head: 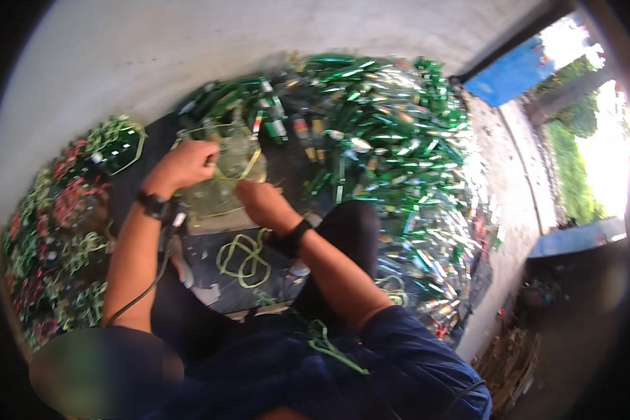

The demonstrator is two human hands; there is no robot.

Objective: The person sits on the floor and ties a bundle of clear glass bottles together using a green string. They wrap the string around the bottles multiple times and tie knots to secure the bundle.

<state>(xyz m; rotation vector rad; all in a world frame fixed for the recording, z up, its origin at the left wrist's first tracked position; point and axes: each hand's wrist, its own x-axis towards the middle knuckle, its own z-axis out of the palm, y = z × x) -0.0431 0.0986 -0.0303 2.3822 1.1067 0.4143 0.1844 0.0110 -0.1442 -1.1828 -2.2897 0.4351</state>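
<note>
My left hand (186,164) is closed on a yellow-green cord (223,179) over a bundle of clear glass bottles (226,152). Lower and to the right, my right hand (265,205) grips the same cord, which runs between both fists. Cord also passes around the bundle, whose bottles stand close together on a pale, flat piece (215,223). Blur hides the details of the cord between the hands. A loose, looped length of yellow-green cord (244,262) lies on the dark floor between my legs.
A big heap of green glass bottles (388,136) fills the right side. Tied bundles with red and green cords (58,236) line the left. A pale wall (163,47) rises behind. At the far right is a blue panel (509,73) beside a bright opening.
</note>
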